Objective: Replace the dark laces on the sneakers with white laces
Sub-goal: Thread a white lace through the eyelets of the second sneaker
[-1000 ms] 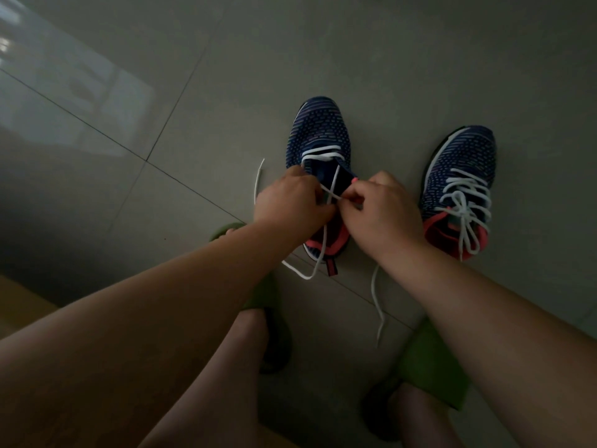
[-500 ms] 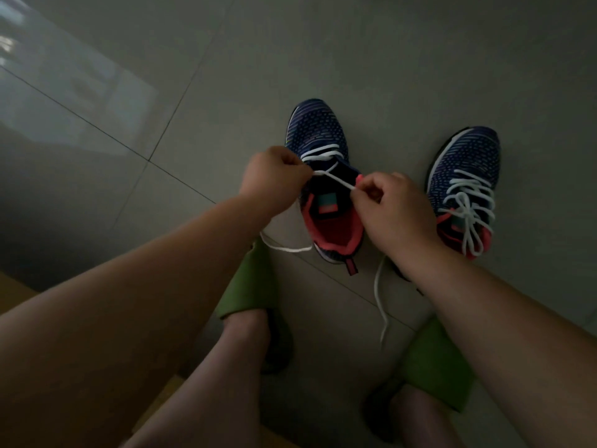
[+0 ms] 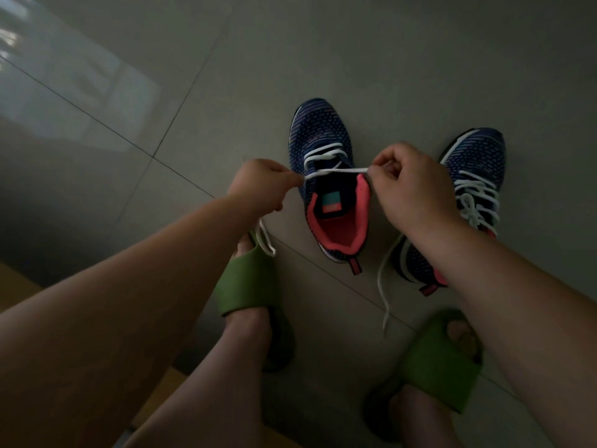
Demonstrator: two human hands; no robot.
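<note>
Two navy knit sneakers with coral lining stand on the grey tiled floor. The left sneaker has a white lace through its front eyelets, and one span runs taut across its open mouth. My left hand grips one end of that lace at the shoe's left side, and the tail hangs below my wrist. My right hand pinches the other end at the shoe's right side, with its tail trailing on the floor. The right sneaker is fully laced in white and tied, partly hidden behind my right hand.
My feet wear green slides, the left slide and the right slide close in front of the sneakers. A wooden edge shows at the lower left. A bright reflection lies on the tiles at the upper left.
Both hands moved apart from the middle of the left sneaker, drawing the white lace taut across its opening. The shoe's coral mouth has come into full view.
</note>
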